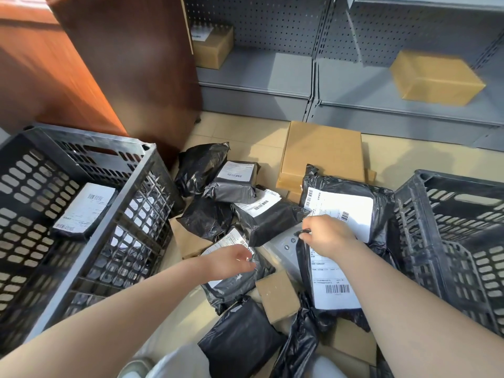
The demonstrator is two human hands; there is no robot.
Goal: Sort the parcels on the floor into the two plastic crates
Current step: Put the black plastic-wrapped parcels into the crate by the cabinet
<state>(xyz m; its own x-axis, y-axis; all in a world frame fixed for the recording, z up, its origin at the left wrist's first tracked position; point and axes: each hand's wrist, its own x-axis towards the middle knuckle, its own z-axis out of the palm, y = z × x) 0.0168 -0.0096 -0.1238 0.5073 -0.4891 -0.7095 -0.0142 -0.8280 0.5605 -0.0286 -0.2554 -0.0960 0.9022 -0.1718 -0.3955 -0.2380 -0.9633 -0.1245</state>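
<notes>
Several black poly-bag parcels and brown cardboard boxes lie piled on the tiled floor between two black plastic crates. My right hand pinches the top edge of a black labelled parcel that stands tilted beside the right crate. My left hand grips a smaller black parcel with a white label lying flat in front of me. The left crate holds one black parcel with a white label. I see nothing inside the right crate.
A flat cardboard box lies at the back of the pile. A wooden cabinet stands behind the left crate. Grey metal shelving holds two cardboard boxes. My knees in light trousers show at the bottom edge.
</notes>
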